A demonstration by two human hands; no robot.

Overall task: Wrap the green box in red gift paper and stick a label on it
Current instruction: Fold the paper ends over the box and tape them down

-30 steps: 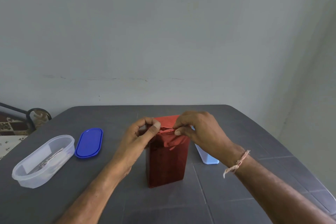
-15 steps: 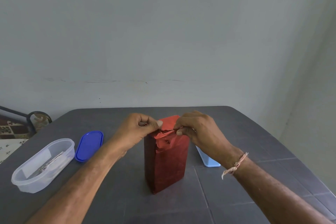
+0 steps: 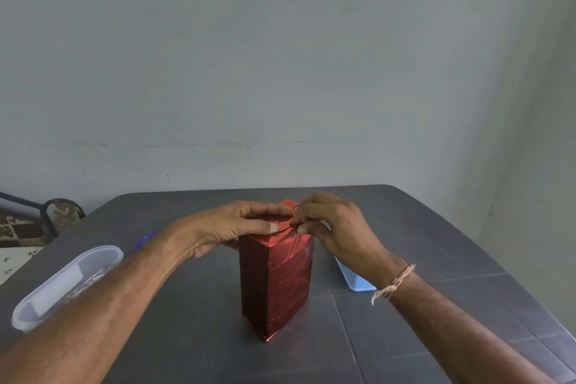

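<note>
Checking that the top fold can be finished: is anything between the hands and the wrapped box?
Nothing visible. The left hand presses the top of the red gift paper and the right hand pinches its flap. The light blue object lies apart, behind the right wrist.

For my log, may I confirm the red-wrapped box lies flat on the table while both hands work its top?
No: the head view shows the red-wrapped box standing upright on the table; the left hand and right hand do work its top.
</note>
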